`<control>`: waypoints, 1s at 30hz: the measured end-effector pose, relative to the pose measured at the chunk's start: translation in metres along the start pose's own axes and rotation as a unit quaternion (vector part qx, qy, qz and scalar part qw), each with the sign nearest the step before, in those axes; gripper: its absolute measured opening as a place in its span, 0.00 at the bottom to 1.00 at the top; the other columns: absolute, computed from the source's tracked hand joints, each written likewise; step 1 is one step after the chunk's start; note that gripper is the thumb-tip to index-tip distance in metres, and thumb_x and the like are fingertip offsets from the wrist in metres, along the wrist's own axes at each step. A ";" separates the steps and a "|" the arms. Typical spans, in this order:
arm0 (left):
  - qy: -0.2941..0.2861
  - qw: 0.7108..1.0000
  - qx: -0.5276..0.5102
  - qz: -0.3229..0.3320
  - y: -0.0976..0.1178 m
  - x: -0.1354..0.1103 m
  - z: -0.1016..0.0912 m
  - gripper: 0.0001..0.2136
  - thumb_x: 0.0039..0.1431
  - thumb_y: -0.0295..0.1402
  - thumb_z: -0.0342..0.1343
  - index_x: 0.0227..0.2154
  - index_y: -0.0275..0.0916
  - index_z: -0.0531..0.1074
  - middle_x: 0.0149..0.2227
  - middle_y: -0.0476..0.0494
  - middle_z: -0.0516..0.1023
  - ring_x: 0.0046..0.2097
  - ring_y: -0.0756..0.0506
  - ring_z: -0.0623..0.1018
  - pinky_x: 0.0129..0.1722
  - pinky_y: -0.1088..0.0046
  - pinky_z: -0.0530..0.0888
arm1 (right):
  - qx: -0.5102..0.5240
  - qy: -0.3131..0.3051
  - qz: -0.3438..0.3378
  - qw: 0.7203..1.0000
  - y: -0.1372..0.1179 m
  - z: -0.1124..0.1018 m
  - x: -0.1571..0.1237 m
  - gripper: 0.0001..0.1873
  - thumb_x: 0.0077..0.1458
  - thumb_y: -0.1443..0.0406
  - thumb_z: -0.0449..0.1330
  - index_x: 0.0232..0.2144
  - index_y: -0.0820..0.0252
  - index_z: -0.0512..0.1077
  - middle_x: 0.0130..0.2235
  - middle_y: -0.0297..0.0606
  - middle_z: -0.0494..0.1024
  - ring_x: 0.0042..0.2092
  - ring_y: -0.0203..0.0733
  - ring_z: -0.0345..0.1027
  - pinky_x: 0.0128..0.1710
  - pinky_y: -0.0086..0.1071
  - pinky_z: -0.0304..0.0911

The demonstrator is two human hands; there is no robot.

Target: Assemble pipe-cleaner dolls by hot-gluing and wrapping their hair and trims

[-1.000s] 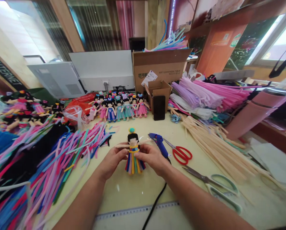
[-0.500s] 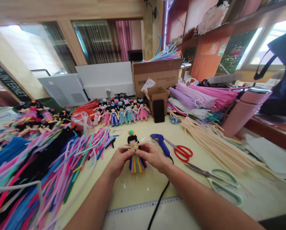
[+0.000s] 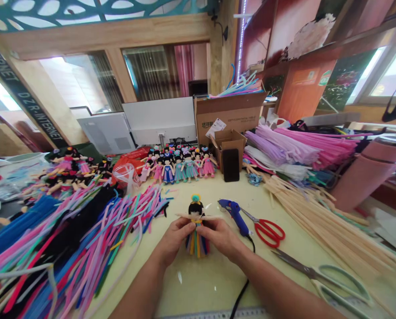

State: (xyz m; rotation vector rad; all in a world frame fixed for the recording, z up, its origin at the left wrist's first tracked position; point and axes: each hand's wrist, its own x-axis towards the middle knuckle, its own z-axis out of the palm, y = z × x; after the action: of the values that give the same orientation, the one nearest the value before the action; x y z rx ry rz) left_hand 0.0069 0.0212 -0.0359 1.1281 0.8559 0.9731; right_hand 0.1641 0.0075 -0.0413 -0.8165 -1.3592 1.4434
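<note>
Between both hands stands a small pipe-cleaner doll [image 3: 197, 241] with black hair, a teal and yellow top ornament and a striped skirt in several colours. My left hand [image 3: 175, 237] is closed on its left side at the waist, thumb on the front. My right hand [image 3: 221, 237] grips the other side the same way, thumbs nearly meeting. The doll's pale arms stick out sideways above my fingers. Right of the hands lie a blue glue gun [image 3: 236, 215] with a black cord and red-handled scissors [image 3: 269, 232].
Large green-handled scissors [image 3: 317, 274] lie at the right, near beige pipe cleaners [image 3: 324, 226]. Colourful pipe cleaners [image 3: 95, 230] cover the left. Finished dolls [image 3: 181, 166] stand at the back beside a phone [image 3: 231, 165] and cardboard boxes [image 3: 227, 115]. A pink bottle [image 3: 367, 173] stands far right.
The camera view has tilted up and shifted left, so everything sits lower and further right. Both hands still hold the doll; its skirt appears turned slightly.
</note>
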 end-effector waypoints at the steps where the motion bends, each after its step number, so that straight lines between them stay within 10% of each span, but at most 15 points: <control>1: 0.000 1.000 -0.005 0.001 0.000 0.000 0.001 0.18 0.44 0.40 0.67 0.38 0.38 0.79 0.39 0.41 0.82 0.47 0.39 0.76 0.51 0.62 0.67 | -0.003 0.004 -0.003 1.000 0.001 -0.001 0.000 0.20 0.48 0.52 0.64 0.40 0.58 0.79 0.37 0.36 0.81 0.43 0.48 0.73 0.47 0.40 0.66; 30: 0.042 0.994 -0.096 0.004 -0.003 -0.004 0.017 0.18 0.38 0.35 0.71 0.34 0.37 0.76 0.35 0.44 0.80 0.41 0.43 0.77 0.44 0.67 0.70 | 0.012 0.037 -0.031 0.999 -0.005 -0.004 -0.006 0.19 0.43 0.55 0.69 0.38 0.57 0.78 0.40 0.39 0.81 0.45 0.50 0.73 0.51 0.44 0.64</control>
State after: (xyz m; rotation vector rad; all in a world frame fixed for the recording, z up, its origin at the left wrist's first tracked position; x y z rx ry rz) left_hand 0.0221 0.0116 -0.0344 0.9321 0.8075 1.0927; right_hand 0.1703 0.0026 -0.0380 -0.7980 -1.2975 1.3657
